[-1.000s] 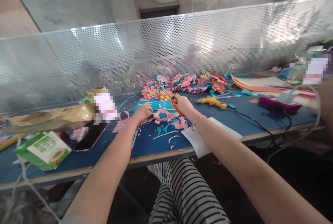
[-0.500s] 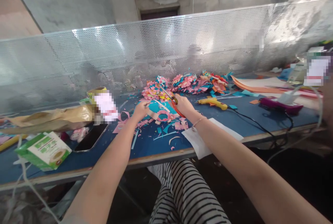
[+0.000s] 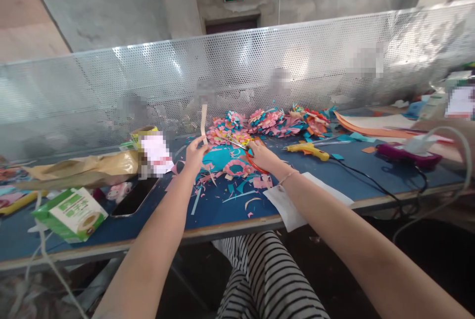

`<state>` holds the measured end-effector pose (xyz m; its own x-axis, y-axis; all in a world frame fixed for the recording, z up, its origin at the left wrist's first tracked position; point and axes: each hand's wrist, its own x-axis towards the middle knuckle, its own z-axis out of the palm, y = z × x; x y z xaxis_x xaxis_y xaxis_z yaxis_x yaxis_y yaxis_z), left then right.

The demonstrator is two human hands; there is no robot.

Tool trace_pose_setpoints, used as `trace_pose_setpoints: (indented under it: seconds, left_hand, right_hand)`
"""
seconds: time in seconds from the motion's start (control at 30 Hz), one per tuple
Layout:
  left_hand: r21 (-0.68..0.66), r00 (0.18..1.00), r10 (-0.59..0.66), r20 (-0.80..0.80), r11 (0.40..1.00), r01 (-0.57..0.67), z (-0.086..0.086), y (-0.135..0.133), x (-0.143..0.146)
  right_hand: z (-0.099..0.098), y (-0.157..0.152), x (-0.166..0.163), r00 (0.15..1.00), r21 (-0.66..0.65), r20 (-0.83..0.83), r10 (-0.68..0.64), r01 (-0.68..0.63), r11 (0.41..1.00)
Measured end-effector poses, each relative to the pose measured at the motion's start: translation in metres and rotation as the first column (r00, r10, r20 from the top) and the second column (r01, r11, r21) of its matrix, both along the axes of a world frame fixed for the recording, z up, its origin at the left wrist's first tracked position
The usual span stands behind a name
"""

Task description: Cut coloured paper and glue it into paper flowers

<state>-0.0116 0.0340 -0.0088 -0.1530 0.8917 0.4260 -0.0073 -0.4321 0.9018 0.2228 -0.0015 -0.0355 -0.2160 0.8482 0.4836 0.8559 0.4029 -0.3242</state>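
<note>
My left hand pinches a narrow pale paper strip and holds it upright above the blue table. My right hand grips red-handled scissors whose blades point left toward the strip's lower end. Below the hands lie a teal paper sheet, a pink paper ring and several pink and teal scraps. A row of colourful paper flowers sits just behind.
A yellow glue gun with a black cable lies right of my right hand. A phone, a green carton and a brown paper bag lie at left. White paper overhangs the front edge. A perforated metal screen stands behind.
My left hand has lifted off the table, raising the paper strip upright. The scissors have swung down so their blades point left at the strip. The camera has tilted slightly.
</note>
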Motion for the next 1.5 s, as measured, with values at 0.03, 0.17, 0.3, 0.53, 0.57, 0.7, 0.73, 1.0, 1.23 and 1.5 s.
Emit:
trace_pose_setpoints:
  seconds: [0.03, 0.17, 0.3, 0.53, 0.57, 0.7, 0.73, 1.0, 1.23, 1.5]
  left_hand:
    - [-0.010, 0.999, -0.029, -0.032, 1.000, 0.029, 0.000, -0.003, 0.002]
    - [-0.059, 0.972, -0.169, -0.162, 0.985, 0.161, 0.001, -0.012, 0.010]
    - [-0.080, 0.928, -0.264, -0.262, 0.965, 0.252, 0.002, -0.019, 0.013]
    - [-0.078, 0.873, -0.313, -0.375, 0.949, 0.306, -0.001, -0.018, 0.013]
    - [-0.085, 0.869, -0.307, -0.389, 0.951, 0.298, -0.001, -0.018, 0.012]
    - [-0.109, 0.862, -0.304, -0.405, 0.952, 0.285, -0.002, -0.017, 0.011]
    - [-0.109, 0.861, -0.309, -0.404, 0.951, 0.290, -0.002, -0.017, 0.011]
    - [-0.064, 0.874, -0.279, -0.399, 0.959, 0.277, -0.001, -0.017, 0.010]
    - [-0.063, 0.871, -0.290, -0.397, 0.955, 0.290, -0.002, -0.017, 0.010]
    - [-0.044, 0.881, -0.249, -0.403, 0.966, 0.253, 0.000, -0.017, 0.010]
  right_hand:
    - [-0.001, 0.001, 0.000, 1.000, 0.004, 0.003, 0.004, -0.004, 1.000]
    - [-0.001, 0.003, 0.000, 1.000, 0.031, -0.026, 0.013, -0.012, 0.999]
    - [-0.001, 0.006, 0.002, 0.993, 0.003, -0.097, 0.066, -0.066, 0.998]
    - [-0.001, 0.007, -0.001, 0.966, -0.008, -0.177, 0.190, -0.195, 0.981]
    - [-0.001, 0.006, -0.001, 0.963, 0.010, -0.187, 0.196, -0.198, 0.980]
    - [0.000, 0.005, -0.001, 0.954, 0.069, -0.234, 0.187, -0.176, 0.982]
    - [0.000, 0.005, 0.000, 0.953, 0.071, -0.241, 0.183, -0.171, 0.983]
    - [0.001, 0.007, 0.002, 0.964, 0.040, -0.209, 0.165, -0.160, 0.986]
    - [0.002, 0.004, 0.000, 0.976, 0.011, -0.171, 0.138, -0.138, 0.990]
    - [0.004, 0.003, -0.001, 0.980, 0.014, -0.169, 0.100, -0.099, 0.995]
